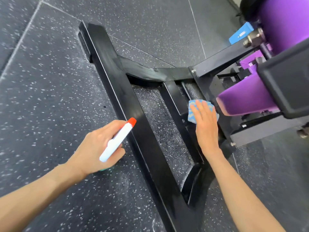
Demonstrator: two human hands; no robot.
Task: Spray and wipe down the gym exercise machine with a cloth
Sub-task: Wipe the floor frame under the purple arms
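Pressing a blue patterned cloth (192,116) onto the glossy black machine frame (117,84) beside a purple pad (247,99), the right hand (206,128) lies straight-fingered; the left hand (93,148) grips a white, red-tipped spray bottle (117,141), contents hidden.

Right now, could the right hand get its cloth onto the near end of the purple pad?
Probably yes. The right hand presses the cloth flat on the black frame, and the purple pad lies just beyond the fingertips, with nothing visible between them.
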